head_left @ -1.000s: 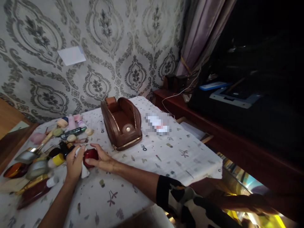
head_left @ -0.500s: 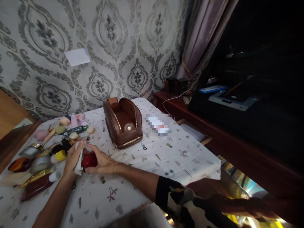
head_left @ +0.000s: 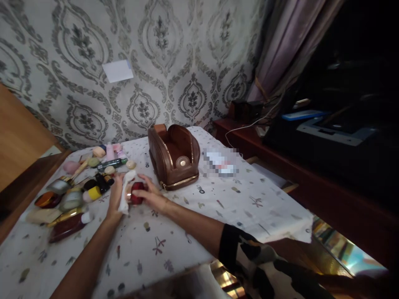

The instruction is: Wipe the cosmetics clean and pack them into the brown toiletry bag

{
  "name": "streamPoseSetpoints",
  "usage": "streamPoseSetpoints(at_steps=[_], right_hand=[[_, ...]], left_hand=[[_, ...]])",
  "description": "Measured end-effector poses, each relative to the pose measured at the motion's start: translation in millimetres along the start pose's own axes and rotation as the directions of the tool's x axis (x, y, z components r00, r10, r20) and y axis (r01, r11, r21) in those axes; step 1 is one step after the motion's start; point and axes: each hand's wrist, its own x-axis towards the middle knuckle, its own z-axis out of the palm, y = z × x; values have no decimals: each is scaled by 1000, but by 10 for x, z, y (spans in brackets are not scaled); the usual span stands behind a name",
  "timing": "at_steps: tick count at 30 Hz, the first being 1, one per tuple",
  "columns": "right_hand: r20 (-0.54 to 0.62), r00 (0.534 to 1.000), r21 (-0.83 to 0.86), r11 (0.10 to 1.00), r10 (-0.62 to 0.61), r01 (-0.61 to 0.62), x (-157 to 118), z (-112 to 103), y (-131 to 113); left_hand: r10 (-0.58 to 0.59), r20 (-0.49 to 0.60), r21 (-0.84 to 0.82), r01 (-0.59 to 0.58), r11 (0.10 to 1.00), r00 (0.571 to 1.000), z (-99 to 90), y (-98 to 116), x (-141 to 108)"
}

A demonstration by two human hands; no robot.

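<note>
My right hand [head_left: 156, 198] is wrapped round a small dark red glass bottle [head_left: 137, 194], thumb across its front. A crumpled white wipe [head_left: 125, 194] is in my left hand [head_left: 115, 197], pressed against the left end of the bottle. Left of my hands lie many cosmetics, among them a yellow-capped bottle [head_left: 94, 192], a dark red bottle with a white cap [head_left: 67, 227], an amber jar [head_left: 48, 199] and a green bottle [head_left: 112, 163]. Beyond my right hand stands a brown leather toiletry bag [head_left: 177, 177], unzipped, its brown lining showing.
A patterned white cloth [head_left: 199, 216] covers the table. Right of the bag lies a blurred-out pale object [head_left: 220, 162]. A dark red shelf [head_left: 249, 143] with a cable [head_left: 246, 126] and a large black screen [head_left: 349, 83] border the right side. Patterned wallpaper [head_left: 156, 74] rises behind.
The view has turned left, so everything sits further right in it. My hands have shifted slightly on the bottle and more of the wipe and bottle shows. The bag stays where it was.
</note>
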Motion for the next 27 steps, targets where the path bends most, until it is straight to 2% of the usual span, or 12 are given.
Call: streamPoseSetpoints(at_steps=[2, 5, 9, 11, 14, 17, 22, 27], right_hand=[[-40, 998, 179, 983, 42, -35, 35, -15, -10], [-60, 994, 325, 944, 87, -63, 55, -47, -44], [-26, 986, 419, 898, 163, -137, 42, -68, -74], [7, 983, 420, 891, 186, -171, 35, -54, -75], [35, 981, 375, 907, 192, -191, 28, -18, -67], [79, 978, 283, 937, 191, -206, 4, 6, -65], [165, 977, 175, 971, 132, -161, -79, 29, -95], [133, 985, 122, 984, 111, -127, -118, 51, -90]], left_hand=[[134, 63, 93, -139, 986, 989, 56, 26, -59], [306, 209, 166, -342, 925, 929, 104, 64, -152], [402, 325, 267, -491, 829, 856, 77, 96, -203], [426, 342, 305, -527, 793, 838, 52, 111, -200], [439, 306, 335, -527, 781, 845, 42, 141, -195], [429, 235, 315, -486, 815, 872, 68, 178, -206], [269, 96, 164, -282, 945, 958, 100, 202, -204], [187, 45, 76, -190, 979, 981, 75, 171, -176]])
